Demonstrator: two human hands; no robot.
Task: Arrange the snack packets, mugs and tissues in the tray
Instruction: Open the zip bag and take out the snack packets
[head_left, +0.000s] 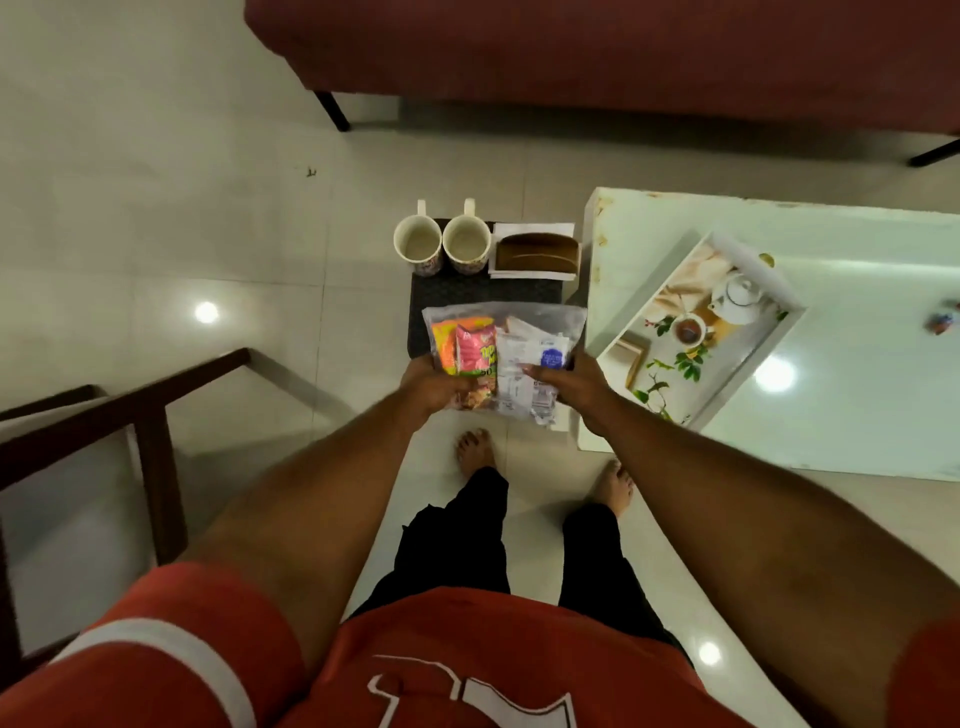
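A clear plastic bag (506, 325) of snack packets, orange, pink and white, hangs over a small dark stool (488, 291). My left hand (434, 384) grips its near left corner and my right hand (569, 382) grips its near right corner. Two empty white mugs (418, 244) (466, 245) stand side by side at the stool's far edge. Beside them on the right is a brown tissue holder (536, 253) on white tissues. The white tray (779, 283), printed with a teapot and leaves, lies at an angle on the white table (857, 405) to the right.
A red sofa (597, 47) with dark legs runs along the far side. A dark wooden chair frame (150, 415) stands at the left. My bare feet (475, 447) are on the glossy tiled floor just before the stool. A small object (943, 322) lies at the table's right edge.
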